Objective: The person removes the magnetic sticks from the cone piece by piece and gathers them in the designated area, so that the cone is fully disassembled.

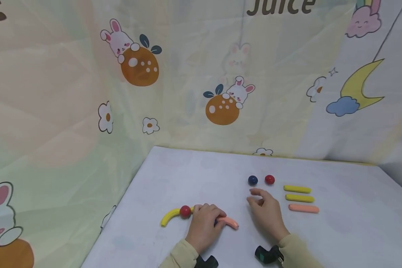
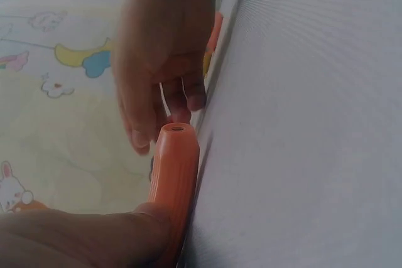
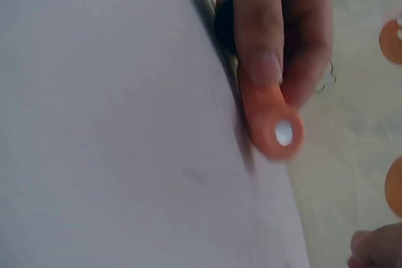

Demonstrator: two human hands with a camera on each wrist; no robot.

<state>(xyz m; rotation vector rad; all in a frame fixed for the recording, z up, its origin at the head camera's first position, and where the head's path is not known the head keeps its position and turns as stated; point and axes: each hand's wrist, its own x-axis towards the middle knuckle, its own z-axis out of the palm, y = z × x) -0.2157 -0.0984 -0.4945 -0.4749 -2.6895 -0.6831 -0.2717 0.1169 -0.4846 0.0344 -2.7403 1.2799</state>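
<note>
In the lower middle of the head view, the left hand [image 1: 206, 224] pinches a curved orange stick [image 1: 232, 223] between thumb and fingers. The right hand [image 1: 268, 214] is to the right of it, fingers bent and parted, holding nothing. The stick lies between the two hands, its outer end just beside the left fingers and apart from the right hand, so the left hand is nearer.

Its long axis runs from under the left fingers toward the lower right of the frame, bending downward on the way. The free end points to the lower right; in the left wrist view that end shows a small hole and faces up the frame, toward the right hand.

At the stick's inner end sits a dark blue ball [image 3: 225, 26], mostly covered by the fingers. A red ball [image 1: 185, 211] and a curved yellow stick [image 1: 169, 216] show on the left hand's other side, the yellow one arching down to the lower left; whether all these join beneath the hand is hidden.

Just above the right fingertips lies a loose blue ball [image 1: 252, 180].
</note>
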